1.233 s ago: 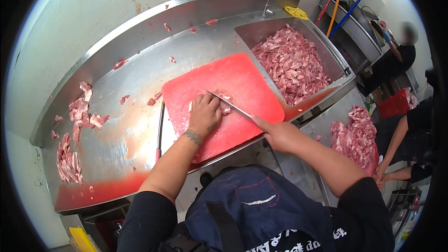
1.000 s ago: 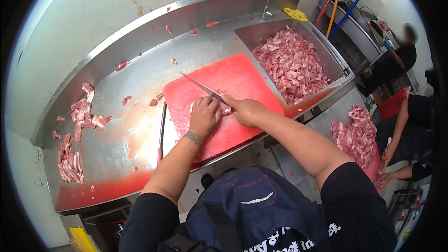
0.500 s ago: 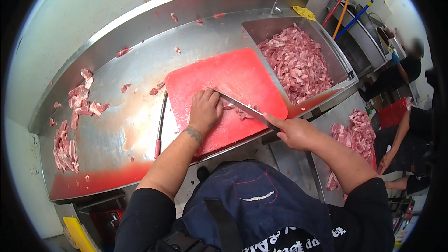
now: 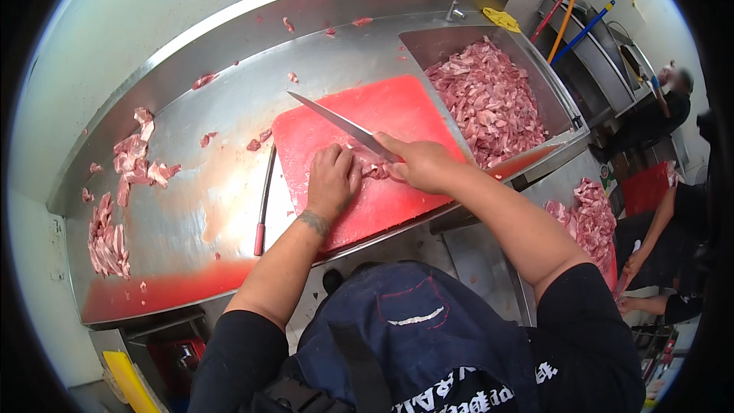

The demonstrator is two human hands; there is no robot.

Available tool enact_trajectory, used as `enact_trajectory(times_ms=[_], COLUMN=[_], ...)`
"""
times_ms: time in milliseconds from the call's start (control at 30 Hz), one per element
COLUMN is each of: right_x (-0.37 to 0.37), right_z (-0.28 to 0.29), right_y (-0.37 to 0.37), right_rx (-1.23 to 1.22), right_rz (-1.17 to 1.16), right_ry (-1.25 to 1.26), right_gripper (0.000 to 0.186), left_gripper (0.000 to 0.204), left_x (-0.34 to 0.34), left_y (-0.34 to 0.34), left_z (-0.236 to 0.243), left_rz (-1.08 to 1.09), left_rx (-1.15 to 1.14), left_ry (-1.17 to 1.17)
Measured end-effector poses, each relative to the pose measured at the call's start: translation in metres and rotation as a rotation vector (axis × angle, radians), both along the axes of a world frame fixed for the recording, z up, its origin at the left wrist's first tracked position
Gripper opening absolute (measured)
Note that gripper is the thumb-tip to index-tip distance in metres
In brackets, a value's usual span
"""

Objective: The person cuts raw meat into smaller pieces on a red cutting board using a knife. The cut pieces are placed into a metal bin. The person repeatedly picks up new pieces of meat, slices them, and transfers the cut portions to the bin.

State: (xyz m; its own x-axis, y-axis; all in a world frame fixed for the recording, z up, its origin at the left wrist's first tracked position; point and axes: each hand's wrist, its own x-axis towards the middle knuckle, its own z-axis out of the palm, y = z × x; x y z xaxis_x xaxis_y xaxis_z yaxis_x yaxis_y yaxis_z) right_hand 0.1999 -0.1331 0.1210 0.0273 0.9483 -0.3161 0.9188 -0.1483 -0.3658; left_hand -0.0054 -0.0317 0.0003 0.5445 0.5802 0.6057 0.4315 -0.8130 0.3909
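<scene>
My right hand [image 4: 419,165] is wrapped round the handle of a long knife [image 4: 330,116], its blade slanting up and leftward above a red cutting board [image 4: 409,107]. Pieces of raw meat [image 4: 375,166] lie on the board between my hands, partly covered by the right hand and the blade. My left hand [image 4: 332,178] rests on the board with its fingers curled in against the left end of this meat. Left of the board lies a thin dark sharpening steel [image 4: 265,203] with a red handle.
A metal sink basin [image 4: 428,42] right of the board holds a heap of cut meat strips [image 4: 489,103]. Meat chunks [image 4: 131,160] and scraps lie leftward on the steel counter [image 4: 176,214]. A faucet [image 4: 456,11] and yellow cloth [image 4: 501,19] stand behind. Other people work at right.
My right hand has moved left and up with the knife, lifting its blade off the meat so that its tip passes beyond the board's far edge. My left hand stays nearly in place.
</scene>
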Motion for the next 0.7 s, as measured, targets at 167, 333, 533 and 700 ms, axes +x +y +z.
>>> enact_trajectory(times_ms=[167,333,533,700], right_x=[0.012,0.024,-0.006,-0.041], right_z=[0.025,0.028,0.0,-0.031], right_y=[-0.049,-0.101,-0.062,0.043], right_rx=[-0.116,-0.215,-0.29,0.016], right_rz=[0.062,0.042,-0.07,-0.021], right_ry=[-0.076,-0.032,0.096,0.13], right_gripper=[0.073,0.076,0.073,0.073], left_gripper=[0.026,0.024,0.018,0.028], left_x=[-0.002,0.0,0.004,-0.001], left_y=[-0.002,0.003,0.007,0.005], left_z=[0.003,-0.002,-0.01,-0.004], left_rz=[0.077,0.045,0.008,-0.037], left_rx=[0.01,0.027,0.074,-0.008], left_ry=[0.067,0.039,0.053,0.144])
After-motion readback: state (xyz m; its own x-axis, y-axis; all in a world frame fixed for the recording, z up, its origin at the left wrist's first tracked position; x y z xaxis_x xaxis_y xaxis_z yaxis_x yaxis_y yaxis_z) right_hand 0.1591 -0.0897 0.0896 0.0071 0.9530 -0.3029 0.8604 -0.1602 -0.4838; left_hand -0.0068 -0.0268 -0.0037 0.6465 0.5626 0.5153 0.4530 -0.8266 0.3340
